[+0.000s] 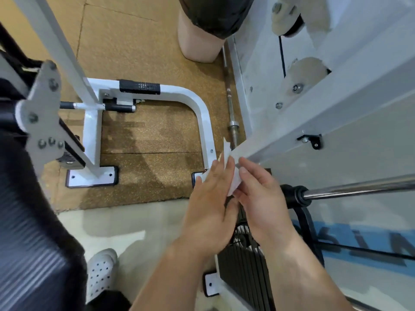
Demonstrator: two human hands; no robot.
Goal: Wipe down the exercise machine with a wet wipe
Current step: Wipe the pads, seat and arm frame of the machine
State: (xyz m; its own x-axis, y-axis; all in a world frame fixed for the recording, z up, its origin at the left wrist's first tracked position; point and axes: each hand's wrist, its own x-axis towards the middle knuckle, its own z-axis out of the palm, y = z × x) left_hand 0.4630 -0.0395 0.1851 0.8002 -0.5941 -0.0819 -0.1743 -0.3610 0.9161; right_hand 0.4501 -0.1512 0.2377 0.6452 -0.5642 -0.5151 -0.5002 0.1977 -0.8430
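A white wet wipe is held just right of the frame's centre, between both hands. It is backed by the straight, flat fingers of the left hand and pinched between the thumb and curled fingers of the right hand. Its upper corner is seen against the slanted white beam of the exercise machine. A chrome bar lies to the right, a black weight stack below, and a curved white base tube on the brown floor to the left.
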